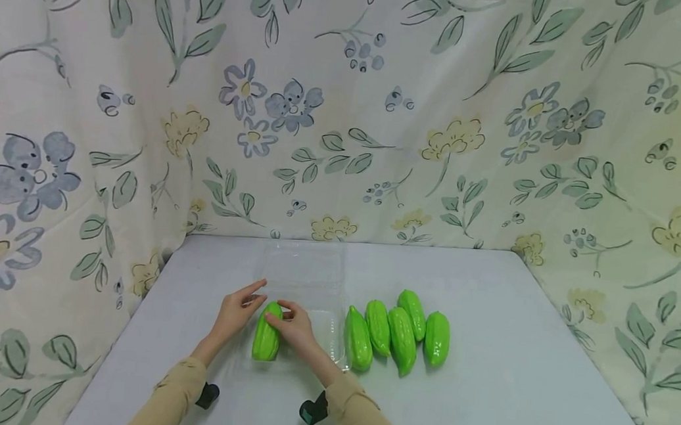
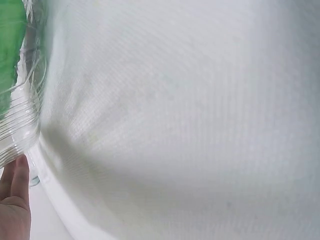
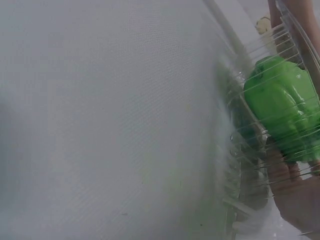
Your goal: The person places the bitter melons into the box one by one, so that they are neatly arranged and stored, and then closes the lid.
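A green ridged gourd [image 1: 266, 339] lies lengthwise at the left side of a clear plastic clamshell box [image 1: 327, 333]. Over its far end, my right hand [image 1: 295, 328] holds it between thumb and fingers. Through the box's ribbed wall the right wrist view shows the gourd [image 3: 282, 100] and the right hand [image 3: 295, 192] against it. To the left of the gourd is my left hand [image 1: 237, 312], its fingers extended and spread at the box's left edge. In the left wrist view, the left hand's [image 2: 15, 200] straight fingertips reach the ribbed plastic wall.
Several more green gourds [image 1: 401, 338] lie grouped just right of the box. The box's clear lid [image 1: 304, 266] is folded back towards the far table edge. The white table [image 1: 514, 356] meets a floral curtain [image 1: 348, 108] behind. Dark wrist devices [image 1: 313, 409] hang below the sleeves.
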### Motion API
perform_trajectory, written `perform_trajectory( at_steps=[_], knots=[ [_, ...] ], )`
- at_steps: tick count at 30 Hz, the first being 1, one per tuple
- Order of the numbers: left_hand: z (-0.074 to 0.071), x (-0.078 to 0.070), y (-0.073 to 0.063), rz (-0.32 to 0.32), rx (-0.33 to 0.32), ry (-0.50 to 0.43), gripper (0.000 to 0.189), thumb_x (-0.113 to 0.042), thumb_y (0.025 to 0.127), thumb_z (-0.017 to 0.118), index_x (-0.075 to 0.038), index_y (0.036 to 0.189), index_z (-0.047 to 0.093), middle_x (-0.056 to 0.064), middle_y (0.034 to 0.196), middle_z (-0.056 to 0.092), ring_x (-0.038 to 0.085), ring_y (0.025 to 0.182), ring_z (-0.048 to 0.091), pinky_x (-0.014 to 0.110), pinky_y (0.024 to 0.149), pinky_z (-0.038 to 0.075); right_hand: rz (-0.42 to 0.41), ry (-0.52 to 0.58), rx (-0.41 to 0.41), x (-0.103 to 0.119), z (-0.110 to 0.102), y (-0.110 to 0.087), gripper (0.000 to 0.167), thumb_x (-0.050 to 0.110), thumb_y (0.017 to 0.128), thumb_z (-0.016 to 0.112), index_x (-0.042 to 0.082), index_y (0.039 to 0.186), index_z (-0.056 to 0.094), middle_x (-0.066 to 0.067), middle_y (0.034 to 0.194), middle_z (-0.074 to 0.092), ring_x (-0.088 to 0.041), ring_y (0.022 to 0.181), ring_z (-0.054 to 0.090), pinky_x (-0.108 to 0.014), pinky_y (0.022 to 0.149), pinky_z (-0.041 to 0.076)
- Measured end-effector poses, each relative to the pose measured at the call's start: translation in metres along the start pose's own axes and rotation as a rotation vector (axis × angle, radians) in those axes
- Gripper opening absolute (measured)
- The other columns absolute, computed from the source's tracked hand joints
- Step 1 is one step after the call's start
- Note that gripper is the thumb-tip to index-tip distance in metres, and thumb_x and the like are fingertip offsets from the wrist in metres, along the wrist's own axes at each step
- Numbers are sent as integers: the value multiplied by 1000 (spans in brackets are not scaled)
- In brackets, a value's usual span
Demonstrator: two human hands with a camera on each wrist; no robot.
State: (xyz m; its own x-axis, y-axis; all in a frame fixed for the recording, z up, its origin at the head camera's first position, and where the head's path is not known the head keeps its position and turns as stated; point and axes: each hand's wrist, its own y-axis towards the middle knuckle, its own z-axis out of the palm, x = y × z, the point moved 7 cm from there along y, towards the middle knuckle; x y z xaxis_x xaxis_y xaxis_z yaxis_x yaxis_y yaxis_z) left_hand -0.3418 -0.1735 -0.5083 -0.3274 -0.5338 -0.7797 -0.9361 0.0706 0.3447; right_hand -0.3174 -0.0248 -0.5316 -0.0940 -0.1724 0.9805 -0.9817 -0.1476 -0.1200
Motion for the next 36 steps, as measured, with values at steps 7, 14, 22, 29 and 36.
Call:
perform_trajectory(
  at_steps=[7,14,22,29,36],
  knots=[
    [1,-2,0,-24,16,-3,41,-15,91,64,-5,130,57,16,129,60,31,99,68,51,91,55,-11,-34,21,2,3,1,53,28,85,72,2,128,55,-13,107,63,-13,86,57,-22,64,54],
    [2,-1,-1,-37,23,-6,42,-13,91,64,-4,131,56,16,129,60,32,100,68,49,91,55,-18,-65,58,1,6,1,55,30,86,70,3,131,53,-15,110,61,-16,90,58,-27,68,56],
    [3,1,1,-48,30,11,41,-11,92,62,-4,132,56,15,131,59,32,103,67,50,91,55,27,-12,77,-2,8,2,54,20,83,73,4,131,54,-14,109,61,-18,91,61,-31,73,60],
    [3,1,0,-59,42,-1,41,-12,93,61,-6,132,55,14,133,58,32,104,66,48,92,54,-18,-42,85,1,9,-1,51,17,80,74,4,126,58,-15,108,64,-22,96,64,-31,76,61],
    [2,3,1,-52,20,3,39,-11,92,62,-4,130,57,15,131,59,32,103,67,49,92,55,-34,-70,75,4,8,-2,51,19,81,74,2,126,58,-14,105,64,-19,92,64,-29,73,61]
  ],
)
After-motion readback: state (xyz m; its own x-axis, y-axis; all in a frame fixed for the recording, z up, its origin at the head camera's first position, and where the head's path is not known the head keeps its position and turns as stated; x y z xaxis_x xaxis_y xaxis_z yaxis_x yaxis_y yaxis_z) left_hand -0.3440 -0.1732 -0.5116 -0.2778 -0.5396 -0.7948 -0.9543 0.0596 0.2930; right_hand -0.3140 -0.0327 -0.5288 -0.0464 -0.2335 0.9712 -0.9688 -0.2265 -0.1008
